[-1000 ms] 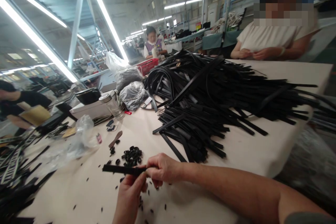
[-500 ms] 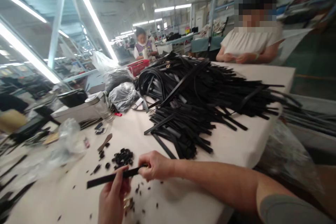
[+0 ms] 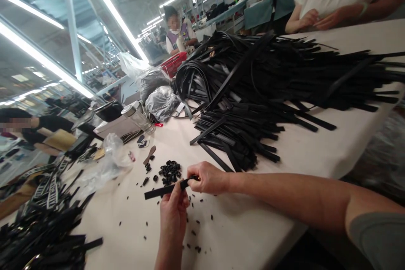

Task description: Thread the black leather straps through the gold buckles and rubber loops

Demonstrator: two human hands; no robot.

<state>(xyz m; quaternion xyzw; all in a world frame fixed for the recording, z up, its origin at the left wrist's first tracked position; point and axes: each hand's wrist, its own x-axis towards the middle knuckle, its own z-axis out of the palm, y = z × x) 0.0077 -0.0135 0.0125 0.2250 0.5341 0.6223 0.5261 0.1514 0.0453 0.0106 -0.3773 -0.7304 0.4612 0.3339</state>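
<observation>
A flat black strap runs across both my hands above the pale table, its free end pointing left. My left hand grips it between thumb and fingers, close beside my right hand. The right fist is closed round the strap's other end, where a small gold-coloured glint shows; the fingers cover most of that part. Just behind the hands lies a heap of small black loops. Tiny black bits are scattered over the table below and around my hands.
A large pile of black straps covers the far table. More straps lie at lower left. A brown flat tool, a glass jar and plastic bags stand leftward. A co-worker's hands are across the table.
The view has shifted, bringing the lower-left strap pile into sight. My left hand is now closer to my right hand along the strap. Both hands keep their hold.
</observation>
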